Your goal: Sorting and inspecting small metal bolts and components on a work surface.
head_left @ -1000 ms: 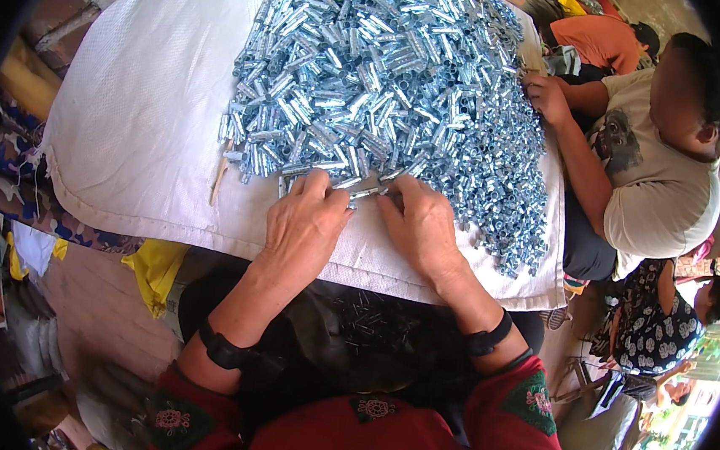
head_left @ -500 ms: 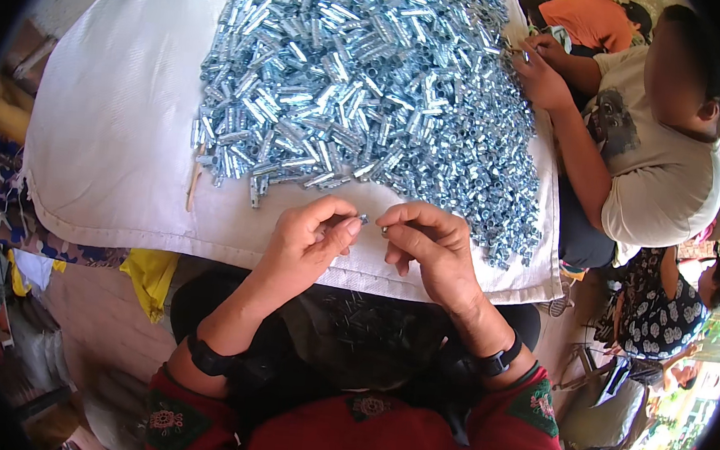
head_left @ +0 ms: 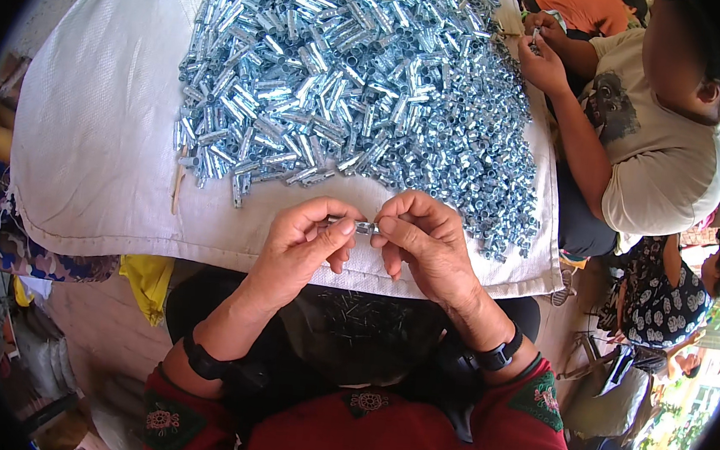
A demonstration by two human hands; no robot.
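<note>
Above the near edge of the white woven cloth (head_left: 103, 162), my two hands meet. My left hand (head_left: 312, 236) is closed on a shiny metal sleeve (head_left: 361, 227), a short slotted tube lying level between my hands. My right hand (head_left: 420, 236) pinches at the sleeve's right end; a small metal ring seems to be in its fingertips, mostly hidden by the thumb. Just beyond lies a big heap of loose metal sleeves (head_left: 295, 84). Small metal rings (head_left: 492, 163) are piled on the heap's right side.
In my lap sits a dark container (head_left: 360, 331) with thin metal pieces in it. A co-worker in a pale shirt (head_left: 670, 156) sits at the right, hands over the cloth's far right edge. Yellow cloth (head_left: 145, 284) hangs at the left. More people are behind on the right.
My hands have come together, and the sleeve and the piece in my right fingers now meet end to end. The view has shifted slightly; the co-worker's hands have moved a little.
</note>
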